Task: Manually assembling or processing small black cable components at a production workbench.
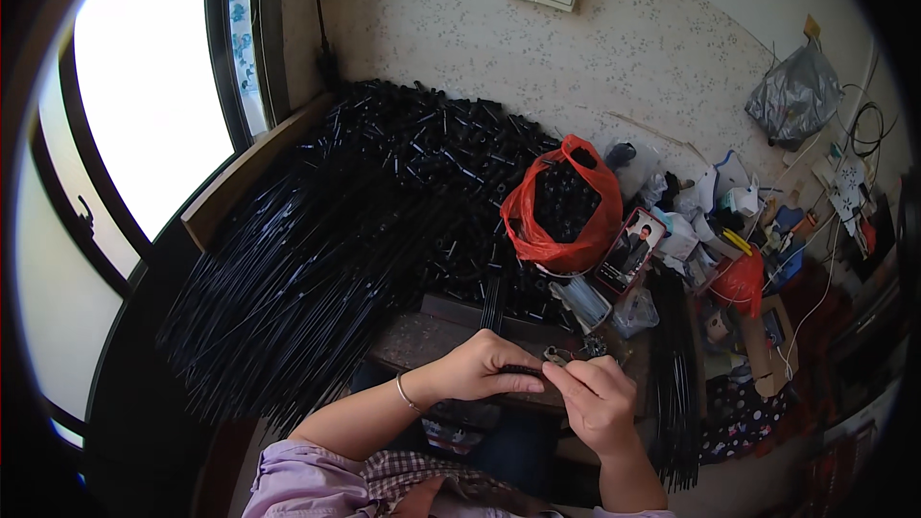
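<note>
My left hand [483, 365] is closed in a pinch, thumb and fingers on a short, slim dark piece [521, 369] just above the front of the worktable. My right hand [599, 403] meets it from the right, its fingers curled and pressed together at the other end of that piece. Exactly what the piece is cannot be made out. Right behind the fingertips is a small metal item [554, 356]. A few thin black rods [493, 302] stretch away from my left hand across the brown table edge [413, 334].
Long black rods [288, 297] fan out at left, before a heap of short black tubes [422, 134]. A red plastic bag [518, 221] holds small black parts. Beside it leans a phone [630, 251]. Another rod bundle [676, 384] hangs at right, near clutter and a cardboard box [767, 355].
</note>
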`<control>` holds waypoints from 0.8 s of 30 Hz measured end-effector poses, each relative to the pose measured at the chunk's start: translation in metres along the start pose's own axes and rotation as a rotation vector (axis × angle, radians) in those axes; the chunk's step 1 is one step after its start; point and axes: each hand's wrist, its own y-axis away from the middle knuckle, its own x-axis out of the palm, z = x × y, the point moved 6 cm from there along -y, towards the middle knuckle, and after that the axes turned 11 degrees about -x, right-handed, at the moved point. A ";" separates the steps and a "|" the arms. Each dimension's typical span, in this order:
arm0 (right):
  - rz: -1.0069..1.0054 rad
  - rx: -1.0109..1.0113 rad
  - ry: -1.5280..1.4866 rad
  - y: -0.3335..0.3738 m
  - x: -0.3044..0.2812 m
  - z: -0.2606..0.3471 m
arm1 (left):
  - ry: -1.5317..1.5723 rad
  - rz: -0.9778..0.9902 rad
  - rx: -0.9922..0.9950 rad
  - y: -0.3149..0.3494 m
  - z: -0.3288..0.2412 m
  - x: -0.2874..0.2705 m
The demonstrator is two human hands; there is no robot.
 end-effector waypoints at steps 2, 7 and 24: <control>0.020 0.031 -0.049 -0.001 0.001 -0.001 | 0.004 -0.020 -0.005 0.003 -0.003 -0.001; 0.032 -0.002 -0.158 -0.006 0.003 -0.001 | -0.002 -0.009 0.007 0.007 0.001 -0.002; 0.101 -0.012 -0.264 -0.025 0.029 0.006 | -0.002 0.052 -0.113 0.021 0.026 0.000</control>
